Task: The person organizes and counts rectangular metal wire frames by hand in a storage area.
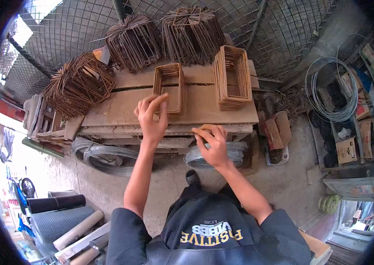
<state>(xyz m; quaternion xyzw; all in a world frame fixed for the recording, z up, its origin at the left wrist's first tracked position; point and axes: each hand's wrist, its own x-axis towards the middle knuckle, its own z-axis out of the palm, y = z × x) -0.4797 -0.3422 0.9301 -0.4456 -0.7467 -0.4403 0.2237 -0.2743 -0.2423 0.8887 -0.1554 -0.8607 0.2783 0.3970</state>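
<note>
My left hand (152, 115) is raised in front of the smaller stack of rectangular wire frames (180, 95), its fingers curled and apart, with nothing visible in them. My right hand (212, 143) hovers over the bench's front edge, fingers bent with the thumb and forefinger apart; nothing shows between them. A taller stack of rusty rectangular frames (248, 84) stands at the right end of the wooden bench (125, 108). Whether my left fingertips touch the smaller stack cannot be told.
Bundles of rusty wire frames (79, 84) line the bench's left and back, before a mesh fence (222, 15). Wire coils (107, 154) lie beneath it. At right are a cardboard box (277, 130), a hanging wire coil (335, 115) and a shelf. Rolls (63, 223) lie at lower left.
</note>
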